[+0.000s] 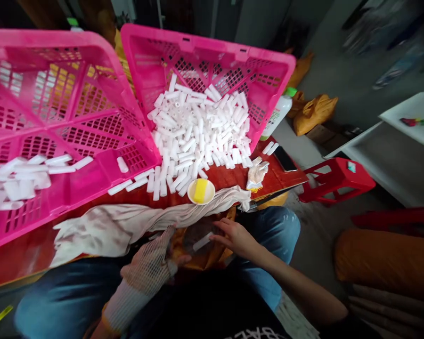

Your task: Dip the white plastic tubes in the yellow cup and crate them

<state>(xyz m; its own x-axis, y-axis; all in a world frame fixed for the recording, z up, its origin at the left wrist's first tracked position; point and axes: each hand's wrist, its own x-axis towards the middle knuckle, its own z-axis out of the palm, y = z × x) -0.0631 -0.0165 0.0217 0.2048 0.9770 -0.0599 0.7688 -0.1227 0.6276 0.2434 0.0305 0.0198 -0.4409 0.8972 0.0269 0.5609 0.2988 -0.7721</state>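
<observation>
1. While I watch remotely, a white tube (202, 242) shows below the bench's (226, 176) front edge, over or in an orange sack (214, 257).
2. The right hand (235, 239) has its fingertips at the tube's upper end; I can't tell whether they pinch it.
3. The gloved left hand (151, 263) curves beside the sack, thumb apart from the fingers; I can't tell whether it grips anything.
4. I judge the tube light, stiff and smooth, so I'd hold it mid-length.
</observation>
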